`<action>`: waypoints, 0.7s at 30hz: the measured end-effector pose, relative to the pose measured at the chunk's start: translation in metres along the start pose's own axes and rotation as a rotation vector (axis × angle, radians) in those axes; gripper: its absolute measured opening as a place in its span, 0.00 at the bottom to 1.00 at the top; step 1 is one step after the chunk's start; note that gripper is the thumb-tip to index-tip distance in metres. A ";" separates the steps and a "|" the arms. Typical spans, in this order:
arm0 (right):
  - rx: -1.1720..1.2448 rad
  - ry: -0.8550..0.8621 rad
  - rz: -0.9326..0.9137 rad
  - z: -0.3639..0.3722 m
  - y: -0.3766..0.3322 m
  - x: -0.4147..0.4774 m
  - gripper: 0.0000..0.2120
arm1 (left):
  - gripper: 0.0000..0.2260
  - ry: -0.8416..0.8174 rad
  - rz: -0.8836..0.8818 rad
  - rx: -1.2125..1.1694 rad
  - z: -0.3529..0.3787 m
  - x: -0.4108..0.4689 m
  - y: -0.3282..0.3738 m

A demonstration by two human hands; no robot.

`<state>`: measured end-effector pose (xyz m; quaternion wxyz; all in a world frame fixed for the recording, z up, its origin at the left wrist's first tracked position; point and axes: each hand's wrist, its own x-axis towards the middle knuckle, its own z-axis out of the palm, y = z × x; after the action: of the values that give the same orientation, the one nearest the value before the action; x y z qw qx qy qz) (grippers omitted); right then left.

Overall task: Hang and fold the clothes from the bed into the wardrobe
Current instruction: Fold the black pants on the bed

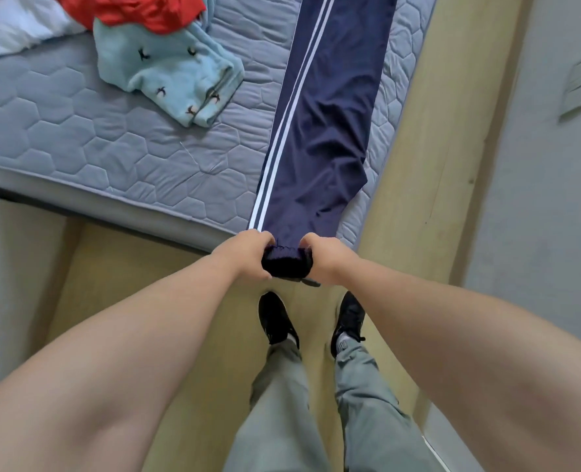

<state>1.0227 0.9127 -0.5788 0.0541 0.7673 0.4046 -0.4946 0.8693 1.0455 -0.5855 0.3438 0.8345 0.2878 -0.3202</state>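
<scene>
Navy track pants with white side stripes lie stretched out lengthwise along the right side of the grey quilted mattress. Their cuffed end hangs just past the mattress's near edge. My left hand grips the left side of that cuff and my right hand grips the right side, both closed on the fabric. A light blue garment with small dark prints lies crumpled at the mattress's middle. A red garment and a white one sit at the far left.
I stand on a pale wooden floor at the foot of the bed, my black shoes just below the hands. A grey wall with a socket plate runs along the right. The wardrobe is out of view.
</scene>
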 end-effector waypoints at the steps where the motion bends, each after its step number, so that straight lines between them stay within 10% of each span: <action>1: 0.000 -0.022 0.016 0.003 0.002 0.002 0.24 | 0.25 -0.001 -0.001 -0.013 0.004 0.002 -0.001; 21: 0.029 0.219 0.031 -0.258 0.011 0.002 0.21 | 0.13 0.319 -0.106 -0.267 -0.185 0.049 0.101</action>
<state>1.2155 1.0309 -0.4533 0.0059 0.8237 0.3889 -0.4126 1.0335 1.1382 -0.4787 0.3842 0.8053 0.4219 -0.1607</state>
